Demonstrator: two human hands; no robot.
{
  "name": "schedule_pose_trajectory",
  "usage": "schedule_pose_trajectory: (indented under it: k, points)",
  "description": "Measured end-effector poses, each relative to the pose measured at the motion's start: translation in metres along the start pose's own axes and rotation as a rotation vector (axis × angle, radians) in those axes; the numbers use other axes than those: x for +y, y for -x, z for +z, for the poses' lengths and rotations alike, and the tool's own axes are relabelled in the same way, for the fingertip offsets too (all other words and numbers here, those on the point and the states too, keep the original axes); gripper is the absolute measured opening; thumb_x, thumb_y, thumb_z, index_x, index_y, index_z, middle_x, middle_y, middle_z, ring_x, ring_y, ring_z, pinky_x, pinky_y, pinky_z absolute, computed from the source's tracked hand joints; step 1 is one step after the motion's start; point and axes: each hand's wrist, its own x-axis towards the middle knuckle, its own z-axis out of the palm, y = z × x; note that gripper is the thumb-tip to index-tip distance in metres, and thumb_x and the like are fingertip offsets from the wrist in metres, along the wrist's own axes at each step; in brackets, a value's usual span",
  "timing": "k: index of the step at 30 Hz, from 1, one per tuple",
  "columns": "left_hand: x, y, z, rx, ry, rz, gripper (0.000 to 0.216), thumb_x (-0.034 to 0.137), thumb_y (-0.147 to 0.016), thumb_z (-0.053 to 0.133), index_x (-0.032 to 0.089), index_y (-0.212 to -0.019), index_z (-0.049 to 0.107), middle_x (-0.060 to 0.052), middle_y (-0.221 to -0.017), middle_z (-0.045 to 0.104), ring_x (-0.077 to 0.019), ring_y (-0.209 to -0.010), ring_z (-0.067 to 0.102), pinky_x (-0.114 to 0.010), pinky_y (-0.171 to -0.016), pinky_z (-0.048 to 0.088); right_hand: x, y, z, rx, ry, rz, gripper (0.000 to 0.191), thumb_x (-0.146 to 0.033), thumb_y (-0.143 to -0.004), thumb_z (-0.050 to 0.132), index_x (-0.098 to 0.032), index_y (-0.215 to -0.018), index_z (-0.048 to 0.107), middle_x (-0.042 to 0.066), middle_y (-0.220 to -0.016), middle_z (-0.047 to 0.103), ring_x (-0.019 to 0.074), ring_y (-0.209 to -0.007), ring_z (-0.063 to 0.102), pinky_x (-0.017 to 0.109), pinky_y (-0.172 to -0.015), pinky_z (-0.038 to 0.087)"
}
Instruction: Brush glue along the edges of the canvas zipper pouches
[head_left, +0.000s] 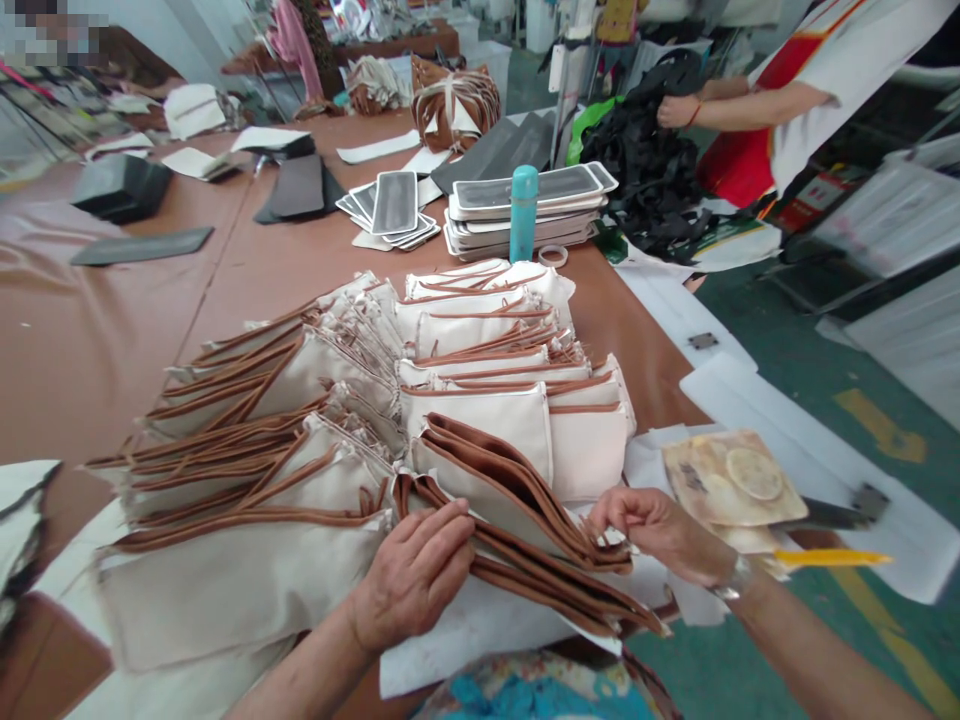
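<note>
Cream fabric pouches with brown-bound edges (480,415) stand packed in two rows before me. My left hand (420,570) lies over the brown edges at the near end, its fingers stretched out together and its thumb hidden. A pouch (487,465) with its brown mouth gaping leans in the right row. At its right-hand corner, my right hand (652,530) is closed in a pinch on the fabric and loose threads. Another brown-edged pouch (555,585) slants below it, between my hands. On the left, a wide pouch (247,580) faces me at the front of its row.
A turquoise bottle (523,215) and a tape roll (553,256) stand behind the rows by stacked grey panels (525,190). A printed packet (731,475) and yellow stick (832,558) lie at right. Beyond, a co-worker's hand (677,111) handles black straps (645,150).
</note>
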Motion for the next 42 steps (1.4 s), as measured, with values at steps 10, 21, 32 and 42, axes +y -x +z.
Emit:
schedule_pose_trajectory:
  k: [10, 21, 32, 42]
  points:
    - [-0.001, -0.021, -0.016, -0.117, -0.091, 0.008, 0.029, 0.007, -0.095, 0.049, 0.014, -0.120, 0.064, -0.009, -0.138, 0.062, -0.0319, -0.141, 0.042, -0.039, -0.103, 0.048, 0.008, -0.004, 0.008, -0.076, 0.002, 0.065, 0.034, -0.038, -0.085, 0.074, -0.019, -0.069, 0.051, 0.007, -0.085, 0.064, 0.0188, -0.078, 0.060, 0.031, -0.072, 0.045]
    - [0.007, -0.060, 0.006, -0.585, -0.152, 0.079, 0.010, 0.017, -0.096, 0.055, 0.020, -0.090, 0.064, 0.002, -0.075, 0.061, -0.0177, -0.076, 0.061, -0.047, -0.102, 0.042, -0.011, -0.030, 0.019, -0.283, 0.285, 0.174, 0.018, -0.028, -0.073, 0.076, -0.014, -0.078, 0.066, 0.008, -0.081, 0.069, 0.0197, -0.074, 0.064, 0.030, -0.069, 0.049]
    - [0.016, -0.042, 0.009, -0.520, -0.156, -0.100, 0.013, 0.021, -0.085, 0.071, 0.019, -0.079, 0.060, -0.003, -0.123, 0.064, -0.0211, -0.101, 0.060, -0.032, -0.073, 0.043, -0.020, -0.134, 0.039, 0.310, 0.503, -0.182, 0.032, -0.038, -0.080, 0.067, -0.019, -0.105, 0.063, 0.005, -0.090, 0.062, 0.0233, -0.088, 0.057, 0.036, -0.082, 0.047]
    - [0.001, -0.063, 0.011, -0.317, -0.136, 0.088, 0.020, 0.034, -0.090, 0.066, 0.020, -0.076, 0.066, -0.003, -0.111, 0.068, -0.0314, -0.143, 0.034, -0.059, -0.123, 0.001, -0.021, -0.013, 0.019, -0.172, 0.492, 0.022, 0.026, -0.042, -0.081, 0.065, -0.020, -0.068, 0.064, 0.006, -0.090, 0.063, 0.0197, -0.080, 0.060, 0.027, -0.066, 0.045]
